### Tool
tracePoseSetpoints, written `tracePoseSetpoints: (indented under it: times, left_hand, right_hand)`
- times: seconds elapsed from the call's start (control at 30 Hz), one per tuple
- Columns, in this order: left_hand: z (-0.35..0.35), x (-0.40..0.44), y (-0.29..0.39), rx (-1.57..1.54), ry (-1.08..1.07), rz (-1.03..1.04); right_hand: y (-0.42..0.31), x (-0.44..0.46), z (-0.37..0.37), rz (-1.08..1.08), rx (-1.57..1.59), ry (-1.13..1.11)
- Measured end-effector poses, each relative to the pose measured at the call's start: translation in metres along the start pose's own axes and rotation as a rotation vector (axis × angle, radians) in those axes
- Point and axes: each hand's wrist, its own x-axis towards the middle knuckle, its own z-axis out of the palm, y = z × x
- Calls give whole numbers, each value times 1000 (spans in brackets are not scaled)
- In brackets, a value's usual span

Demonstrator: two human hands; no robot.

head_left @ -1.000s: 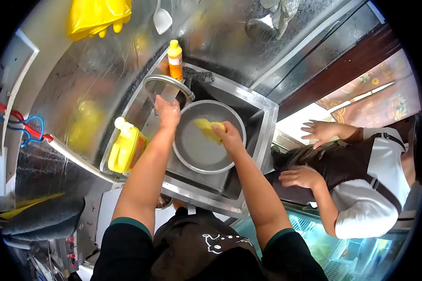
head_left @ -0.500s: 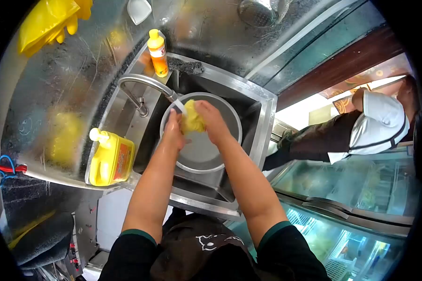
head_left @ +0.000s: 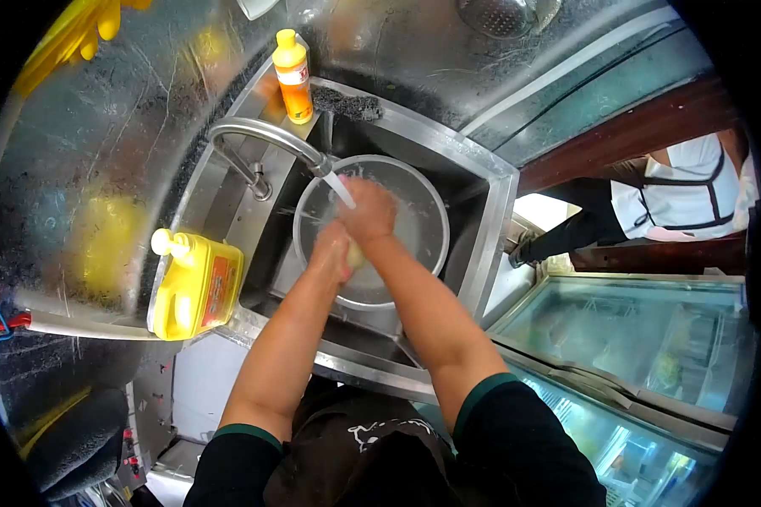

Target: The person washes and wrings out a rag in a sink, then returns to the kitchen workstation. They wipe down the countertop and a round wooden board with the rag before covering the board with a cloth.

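Water from the curved faucet (head_left: pixel 271 127) runs onto my right hand (head_left: pixel 369 207), over a round metal basin (head_left: pixel 440 228) standing in the sink. My left hand (head_left: pixel 331 253) is just below and to the left, closed and touching the right. Between the two is squeezed a crumpled yellow cloth (head_left: pixel 355 256), of which only a small pale part shows. My right hand's fingers curl over and are partly hidden by the stream and splashes. Some water lies in the basin.
A yellow jug with a pump top (head_left: pixel 199 287) stands left of the sink (head_left: pixel 503 198). An orange bottle with a yellow cap (head_left: pixel 293 80) and a dark scouring pad (head_left: pixel 347 104) are at the back edge. Another person (head_left: pixel 676 186) stands at right, beyond a glass-topped fridge (head_left: pixel 617 329).
Both hands have closed tighter around the yellow cloth, bunching it lower in the basin, and my right hand has come under the stream. The other person has moved. The view has shifted slightly.
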Motion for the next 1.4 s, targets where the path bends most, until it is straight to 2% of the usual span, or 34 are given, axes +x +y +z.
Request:
tracePoseSetpoints:
  times: [0.07,0.1,0.2,0.27,0.3,0.37,0.4,0.43,0.47,0.57,0.67,0.73,0.77,0.87,0.97,1.07,1.13,1.2,1.27,1.3,1.4]
  left_hand:
    - [29,-35,17,188,231,85]
    - [33,-36,21,179,227,71]
    - [32,-45,24,182,226,3]
    - [32,-54,30,181,231,-36]
    - [41,-63,36,216,226,-77]
    - [13,-60,53,418,93,66]
    - [4,-64,60,529,19,121]
    - [5,-62,60,509,152,131]
    - [8,-60,57,459,122,91]
    - [25,-71,67,298,24,7]
    - [17,-62,63,63,-113,-32]
    - [30,-77,72,-156,-170,-54]
    - [34,-81,75,-224,-280,-82]
    - [51,-90,78,-264,-410,-116]
    - [45,-85,78,-124,-313,-43]
    - [9,-57,61,78,-45,-10]
    - [38,-72,65,89,142,-107]
    - [35,-66,58,-8,56,-182]
    - [-8,-16,26,-212,-313,-218]
    - [-25,-6,4,-455,-400,-86]
    - [-13,-13,8,-551,-645,-240]
  right_hand:
    - [-14,-26,24,-56,-162,-7]
    - [-20,-34,34,-88,-238,-8]
    - [-8,-32,39,-22,-199,-134]
    - [31,-16,21,40,223,44]
    - [40,-5,14,95,127,-67]
    - [46,23,4,169,-77,-280]
    - [44,20,1,199,77,-376]
    - [43,18,-5,227,228,-464]
    - [42,15,-10,251,379,-553]
    - [12,-5,-45,-42,551,-794]
    - [29,-11,-48,200,687,-638]
    - [67,-20,-23,-40,382,-231]
    - [79,-26,-16,-152,226,-28]
    - [69,-44,-17,534,1100,-494]
    - [85,-43,-10,544,1307,-358]
    - [77,-39,-19,378,1462,-104]
    - [77,-37,-6,301,1399,-167]
    - [57,-51,3,212,1335,-242]
    - [22,-67,6,-21,1241,-224]
    - [-6,-84,-2,-49,1055,-130]
    - [-32,-99,-1,-225,444,80]
